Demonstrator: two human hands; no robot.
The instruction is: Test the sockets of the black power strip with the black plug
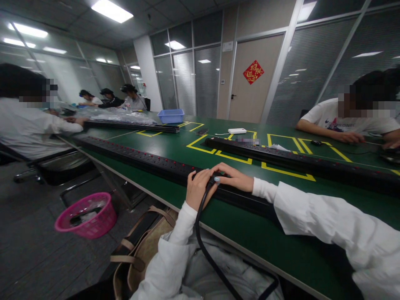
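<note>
A long black power strip point(146, 160) with a row of sockets and small red marks lies slantwise along the near edge of the green table. Over it my left hand point(198, 188) is closed around the head end of a thick black power cord point(200, 233). My right hand point(234, 177) reaches in from the right, its curled fingers meeting the left hand at the same cord end. The plug itself is mostly hidden between my fingers, so whether it sits in a socket I cannot tell. From my hands the cord hangs down over the table edge to my lap.
A second black power strip point(281, 156) lies farther back, near yellow tape outlines point(289, 170) and a white device point(237, 131). A blue bin point(171, 116) stands beyond. A pink basket point(109, 212) is on the floor at left. Co-workers sit left, right and far.
</note>
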